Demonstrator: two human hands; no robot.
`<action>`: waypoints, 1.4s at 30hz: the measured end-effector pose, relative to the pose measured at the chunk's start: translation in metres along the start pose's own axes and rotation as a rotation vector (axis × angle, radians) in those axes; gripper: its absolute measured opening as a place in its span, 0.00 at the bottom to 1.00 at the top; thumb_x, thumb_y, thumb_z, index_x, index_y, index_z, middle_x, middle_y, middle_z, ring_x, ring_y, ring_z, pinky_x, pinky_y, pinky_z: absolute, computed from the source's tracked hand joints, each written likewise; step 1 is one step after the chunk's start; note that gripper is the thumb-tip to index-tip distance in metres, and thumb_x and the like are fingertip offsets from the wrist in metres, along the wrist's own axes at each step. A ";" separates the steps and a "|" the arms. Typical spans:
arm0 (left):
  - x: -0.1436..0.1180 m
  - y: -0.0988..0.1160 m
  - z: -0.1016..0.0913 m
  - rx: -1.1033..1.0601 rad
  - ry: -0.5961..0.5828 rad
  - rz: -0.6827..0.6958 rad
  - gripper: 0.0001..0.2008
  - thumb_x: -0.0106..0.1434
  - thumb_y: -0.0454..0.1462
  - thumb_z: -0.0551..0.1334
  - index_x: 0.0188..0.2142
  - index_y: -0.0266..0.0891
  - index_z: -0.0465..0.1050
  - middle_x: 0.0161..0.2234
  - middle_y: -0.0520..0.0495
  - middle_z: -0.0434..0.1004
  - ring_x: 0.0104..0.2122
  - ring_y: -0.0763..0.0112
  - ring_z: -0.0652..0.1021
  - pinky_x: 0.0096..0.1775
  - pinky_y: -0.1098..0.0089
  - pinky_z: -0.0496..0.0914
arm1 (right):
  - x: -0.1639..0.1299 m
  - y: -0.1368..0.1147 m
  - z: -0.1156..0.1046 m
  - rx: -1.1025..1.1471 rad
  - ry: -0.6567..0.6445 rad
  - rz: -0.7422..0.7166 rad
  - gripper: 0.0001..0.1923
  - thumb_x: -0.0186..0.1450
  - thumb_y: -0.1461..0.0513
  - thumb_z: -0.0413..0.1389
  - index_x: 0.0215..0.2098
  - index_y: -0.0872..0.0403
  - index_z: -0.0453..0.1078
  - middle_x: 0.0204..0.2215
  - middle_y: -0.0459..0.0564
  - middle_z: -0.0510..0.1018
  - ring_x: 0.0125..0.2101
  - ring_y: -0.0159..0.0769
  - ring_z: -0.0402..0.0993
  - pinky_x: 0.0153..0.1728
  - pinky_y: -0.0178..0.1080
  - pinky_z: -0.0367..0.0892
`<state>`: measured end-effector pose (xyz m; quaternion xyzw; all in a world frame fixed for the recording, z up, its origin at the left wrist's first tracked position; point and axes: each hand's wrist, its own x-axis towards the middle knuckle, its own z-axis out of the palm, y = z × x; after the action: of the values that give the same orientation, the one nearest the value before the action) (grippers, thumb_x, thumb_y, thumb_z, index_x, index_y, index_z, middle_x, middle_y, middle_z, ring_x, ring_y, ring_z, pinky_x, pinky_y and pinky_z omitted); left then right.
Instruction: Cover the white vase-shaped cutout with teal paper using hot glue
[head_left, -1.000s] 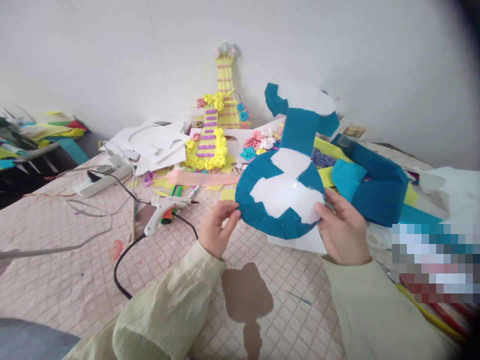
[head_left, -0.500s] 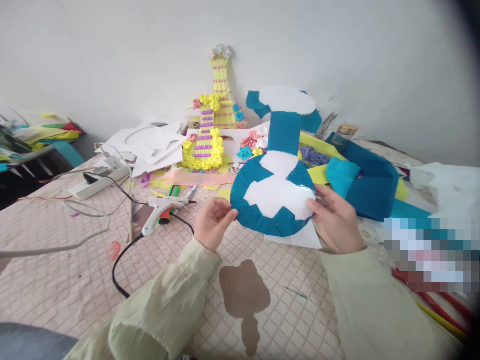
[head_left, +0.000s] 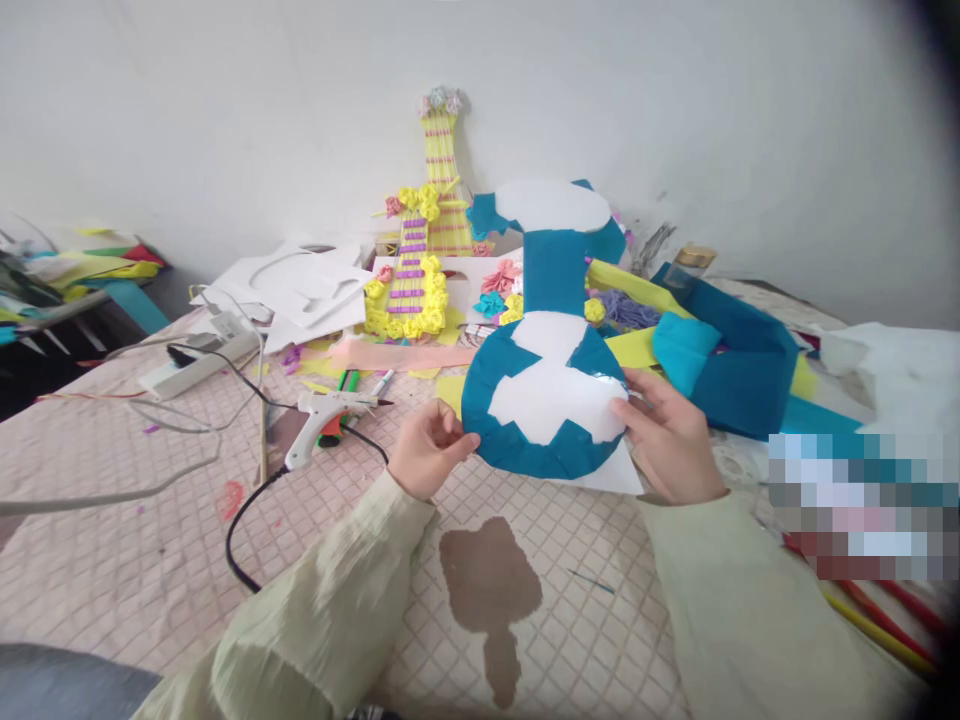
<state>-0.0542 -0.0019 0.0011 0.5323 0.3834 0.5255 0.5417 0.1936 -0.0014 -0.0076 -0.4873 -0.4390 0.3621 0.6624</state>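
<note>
I hold up a guitar-shaped cutout, white card partly wrapped in teal paper, its neck pointing up and away. My left hand pinches the left rim of its round body. My right hand grips the right rim, fingers behind the edge. A white paper sheet lies under the cutout on the quilted cover.
A white glue gun with a black cord lies left of my hands. A finished yellow guitar craft leans on the wall. Paper flowers, folded teal paper, white card scraps, a power strip and a brown guitar-shaped stain surround me.
The cutout has tilted from leaning right to nearly upright and shifted slightly left and lower. Both hands kept their grip on its rim.
</note>
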 end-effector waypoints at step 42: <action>0.000 0.001 0.001 -0.072 0.002 -0.114 0.19 0.43 0.49 0.68 0.20 0.34 0.70 0.15 0.52 0.71 0.16 0.75 0.73 0.21 0.74 0.71 | -0.003 -0.005 0.004 0.082 -0.011 0.098 0.19 0.50 0.63 0.61 0.40 0.48 0.70 0.45 0.46 0.73 0.48 0.37 0.68 0.48 0.41 0.67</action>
<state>-0.0535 -0.0024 0.0024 0.4891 0.3944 0.5079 0.5893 0.1891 -0.0043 -0.0026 -0.4785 -0.4029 0.4144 0.6611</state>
